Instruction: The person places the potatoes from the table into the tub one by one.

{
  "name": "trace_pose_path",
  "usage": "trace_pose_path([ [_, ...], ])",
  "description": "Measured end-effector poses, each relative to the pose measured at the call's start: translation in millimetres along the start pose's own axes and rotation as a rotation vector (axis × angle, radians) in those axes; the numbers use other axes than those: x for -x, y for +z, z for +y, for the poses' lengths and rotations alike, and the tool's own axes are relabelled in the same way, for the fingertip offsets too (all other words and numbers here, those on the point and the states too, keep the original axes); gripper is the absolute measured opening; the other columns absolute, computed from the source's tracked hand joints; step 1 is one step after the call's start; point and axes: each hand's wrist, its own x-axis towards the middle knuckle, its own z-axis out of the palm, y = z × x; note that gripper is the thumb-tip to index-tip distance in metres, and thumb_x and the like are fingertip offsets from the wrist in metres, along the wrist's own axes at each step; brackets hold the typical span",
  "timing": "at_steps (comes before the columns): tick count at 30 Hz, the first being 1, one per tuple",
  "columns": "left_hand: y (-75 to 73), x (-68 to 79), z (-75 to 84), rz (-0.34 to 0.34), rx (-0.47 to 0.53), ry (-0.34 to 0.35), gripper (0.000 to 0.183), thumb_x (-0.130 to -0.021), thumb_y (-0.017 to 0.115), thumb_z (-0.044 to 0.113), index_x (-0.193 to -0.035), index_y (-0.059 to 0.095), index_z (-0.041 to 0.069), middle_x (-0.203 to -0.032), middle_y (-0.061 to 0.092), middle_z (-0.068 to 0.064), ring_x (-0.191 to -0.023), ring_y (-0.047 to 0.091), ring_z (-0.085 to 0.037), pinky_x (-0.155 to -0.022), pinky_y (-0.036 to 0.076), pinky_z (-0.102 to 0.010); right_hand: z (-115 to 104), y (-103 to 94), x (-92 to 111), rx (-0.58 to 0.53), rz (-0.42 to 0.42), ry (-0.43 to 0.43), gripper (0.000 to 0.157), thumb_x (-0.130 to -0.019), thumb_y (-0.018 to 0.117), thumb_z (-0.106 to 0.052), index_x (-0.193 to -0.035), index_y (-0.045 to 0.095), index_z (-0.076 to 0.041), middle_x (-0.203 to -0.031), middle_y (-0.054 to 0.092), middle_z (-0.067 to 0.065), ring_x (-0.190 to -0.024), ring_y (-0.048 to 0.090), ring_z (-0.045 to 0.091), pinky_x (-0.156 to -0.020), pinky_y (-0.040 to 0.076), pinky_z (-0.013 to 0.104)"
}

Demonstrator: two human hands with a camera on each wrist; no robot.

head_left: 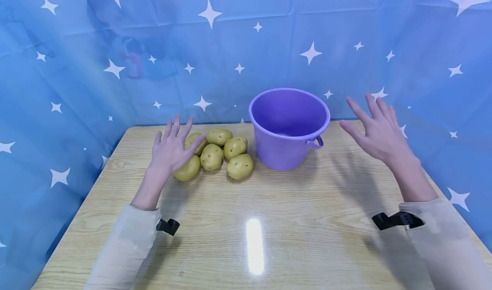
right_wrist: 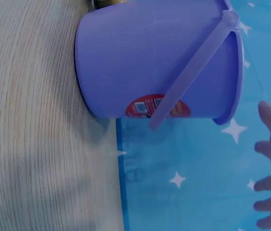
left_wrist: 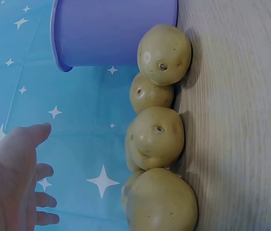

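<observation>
My left hand [head_left: 171, 150] is held with spread fingers above the left side of a group of potatoes [head_left: 212, 156], and it holds nothing. The potatoes are yellow-brown and lie close together; in the left wrist view the nearest potato [left_wrist: 162, 202] is beyond the fingertips. To their right a purple bucket [head_left: 282, 151] stands upright, its mouth facing up and its handle hanging down. My right hand [head_left: 384, 138] hovers to the right of the bucket, fingers apart, with nothing in it. In the right wrist view the bucket's handle [right_wrist: 193, 70] crosses a red label [right_wrist: 140, 106].
Everything stands on a light wood-grain table [head_left: 215, 221], near its back edge. Behind and beside it hangs a blue curtain [head_left: 173, 42] with white stars. A bright reflection lies on the table's front middle. Each sleeve carries a black wrist strap [head_left: 399, 219].
</observation>
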Motion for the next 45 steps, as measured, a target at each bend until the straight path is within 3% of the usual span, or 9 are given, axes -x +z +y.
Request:
trace_pose_path([
  [8, 9.8, 4.9, -4.4, -0.023, 0.044, -0.004, 0.081, -0.098, 0.02, 0.074, -0.163, 0.006, 0.028, -0.166, 0.005, -0.024, -0.148, 0.017, -0.049, -0.11, 0.026, -0.072, -11, 2.8, -4, -0.053, 0.039, -0.055, 0.067, -0.104, 0.042, -0.054, -0.162, 0.025, -0.022, -0.164, 0.012, 0.028, -0.15, 0.005, 0.049, -0.12, -0.002, 0.063],
  [13, 14.5, 10.6, -7.2, -0.049, 0.084, -0.033, 0.083, -0.1, 0.024, 0.071, -0.164, 0.007, 0.021, -0.163, 0.013, -0.03, -0.143, 0.026, -0.053, -0.104, 0.035, -0.073, -17, 4.9, -6, -0.058, 0.062, -0.082, 0.067, -0.104, 0.044, -0.054, -0.161, 0.028, -0.023, -0.163, 0.016, 0.027, -0.15, 0.008, 0.048, -0.121, 0.001, 0.061],
  [25, 23.1, 22.7, -13.9, -0.088, 0.139, -0.061, 0.088, -0.1, 0.029, 0.07, -0.163, 0.012, 0.01, -0.158, 0.025, -0.032, -0.14, 0.032, -0.053, -0.1, 0.036, -0.076, -32, 10.3, -8, -0.132, 0.124, -0.135, 0.063, -0.102, 0.051, -0.051, -0.154, 0.043, -0.017, -0.159, 0.031, 0.025, -0.148, 0.021, 0.046, -0.117, 0.013, 0.068],
  [34, 29.5, 27.2, -20.7, -0.094, 0.145, -0.062, 0.088, -0.1, 0.041, 0.065, -0.155, 0.027, -0.002, -0.15, 0.037, -0.034, -0.134, 0.04, -0.052, -0.095, 0.041, -0.073, -43, 14.0, -11, -0.173, 0.151, -0.184, 0.06, -0.1, 0.058, -0.045, -0.151, 0.048, -0.014, -0.155, 0.038, 0.024, -0.143, 0.031, 0.046, -0.113, 0.024, 0.07],
  [45, 37.5, 30.7, -23.7, -0.16, 0.138, -0.064, 0.094, -0.096, 0.055, 0.059, -0.157, 0.02, -0.003, -0.151, 0.031, -0.038, -0.135, 0.036, -0.056, -0.102, 0.035, -0.075, -47, 26.2, -13, -0.224, 0.143, -0.309, 0.056, -0.097, 0.068, -0.034, -0.145, 0.054, -0.01, -0.148, 0.046, 0.02, -0.139, 0.038, 0.042, -0.111, 0.033, 0.063],
])
